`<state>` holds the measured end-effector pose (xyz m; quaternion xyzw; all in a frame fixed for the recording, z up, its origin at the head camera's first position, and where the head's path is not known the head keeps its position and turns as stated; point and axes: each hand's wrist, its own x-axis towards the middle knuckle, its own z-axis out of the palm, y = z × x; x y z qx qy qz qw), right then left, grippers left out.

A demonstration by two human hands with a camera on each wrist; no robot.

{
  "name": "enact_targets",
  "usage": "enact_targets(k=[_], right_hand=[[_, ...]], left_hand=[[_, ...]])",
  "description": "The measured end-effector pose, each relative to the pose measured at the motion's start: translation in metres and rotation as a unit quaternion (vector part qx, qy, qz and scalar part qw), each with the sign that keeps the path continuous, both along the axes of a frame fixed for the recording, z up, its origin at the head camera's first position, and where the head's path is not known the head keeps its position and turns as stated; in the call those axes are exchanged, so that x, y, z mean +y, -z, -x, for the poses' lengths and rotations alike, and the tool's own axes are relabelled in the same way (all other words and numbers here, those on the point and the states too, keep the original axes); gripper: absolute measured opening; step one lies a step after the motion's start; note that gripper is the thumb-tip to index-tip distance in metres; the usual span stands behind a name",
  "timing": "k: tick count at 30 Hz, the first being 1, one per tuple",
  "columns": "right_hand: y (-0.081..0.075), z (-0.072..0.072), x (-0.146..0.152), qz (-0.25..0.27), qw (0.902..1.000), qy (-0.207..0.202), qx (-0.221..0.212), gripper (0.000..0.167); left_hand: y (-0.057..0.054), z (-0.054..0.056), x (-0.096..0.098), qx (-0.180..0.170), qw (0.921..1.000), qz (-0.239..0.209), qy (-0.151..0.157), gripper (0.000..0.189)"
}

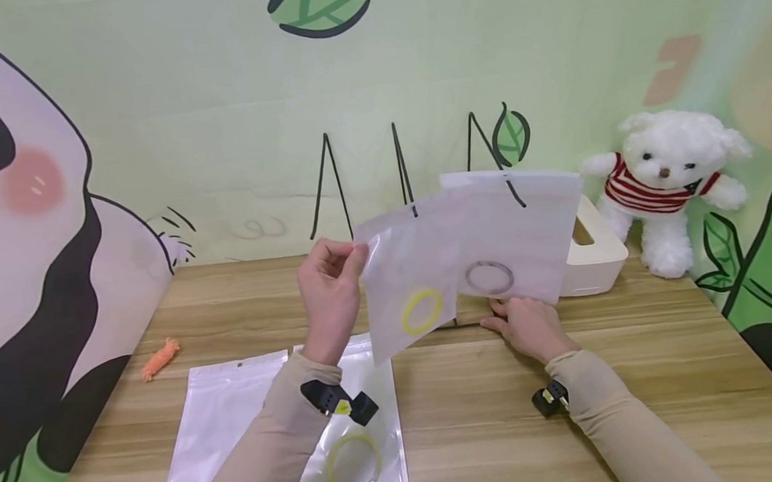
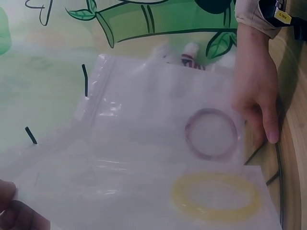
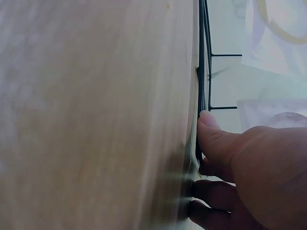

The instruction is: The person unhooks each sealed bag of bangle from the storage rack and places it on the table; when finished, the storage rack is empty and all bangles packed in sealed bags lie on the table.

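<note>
A black wire display rack [image 1: 325, 136] with tall prongs stands at the back of the table. My left hand [image 1: 328, 295] pinches the upper left edge of a white zip bag [image 1: 393, 259], which has a yellow ring showing near its bottom. A hook passes through this bag's top. To its right, a second white zip bag [image 1: 532, 222] with a greyish-purple ring window hangs from another prong. Low under that bag, my right hand [image 1: 533, 329] grips the rack's base wire [image 3: 201, 91], its thumb on the near side and fingers curled under.
Two more white bags lie flat at the front left, one plain [image 1: 218, 417] and one with a yellow ring [image 1: 385, 416]. An orange toy [image 1: 160, 359] lies at the left edge. Behind the hanging bags are a white box [image 1: 593, 266] and a white teddy bear [image 1: 665, 190].
</note>
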<state>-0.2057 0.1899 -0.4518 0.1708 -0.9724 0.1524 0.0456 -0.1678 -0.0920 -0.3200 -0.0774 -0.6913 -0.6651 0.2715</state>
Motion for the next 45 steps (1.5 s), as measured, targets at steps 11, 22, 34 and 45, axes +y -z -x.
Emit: enact_targets(k=[11,22,34,45], right_hand=[[0.000,0.000,0.000,-0.013,0.9999,0.004,-0.008,0.049],[-0.001,0.000,0.000,-0.015,0.9999,-0.002,0.007,0.046],[0.001,0.001,0.000,-0.006,0.9998,-0.008,0.018,0.029],[0.001,0.003,0.002,-0.017,0.9998,0.008,0.009,0.011]], left_hand=[[0.000,-0.007,-0.001,-0.001,0.9999,-0.009,0.014,0.012],[-0.003,-0.014,0.000,0.005,0.9997,-0.007,0.023,0.012],[-0.002,-0.029,0.005,0.001,0.9985,-0.019,0.051,0.009],[0.010,-0.049,0.017,-0.084,0.9899,-0.066,0.093,0.011]])
